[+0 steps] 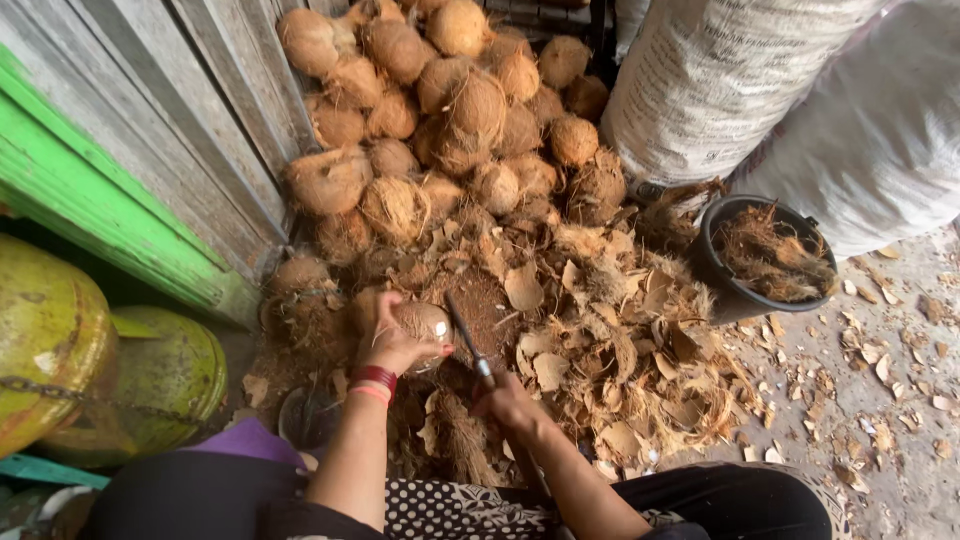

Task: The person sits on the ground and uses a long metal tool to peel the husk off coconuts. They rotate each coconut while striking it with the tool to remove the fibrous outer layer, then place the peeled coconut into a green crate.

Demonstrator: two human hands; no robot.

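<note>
The left hand (388, 340) is closing around a round coconut (424, 328), with the fingers curling over its pale, partly scraped shell. This coconut is sitting low in the middle of the view, just in front of the person's knees and above the littered ground. The right hand (510, 402) is gripping tightly the handle of a long, narrow metal blade (466, 338), and the dark tip of the blade is touching the right side of the coconut. A red band (373, 377) is lying around the left wrist.

Behind the hands, a big pile of coconuts (450, 110) is leaning against a grey wooden wall (200, 120); they are brown, rough and hairy. Between the pile and the hands, flat curved pieces of husk and dry fibres (600, 340) are covering the ground. On the right, a black round bucket (765, 250) is holding stringy fibre, just beside a large white woven sack (740, 80). On the left, two yellow-green rounded metal cylinders (60, 340) are standing under a green painted plank (100, 190).
</note>
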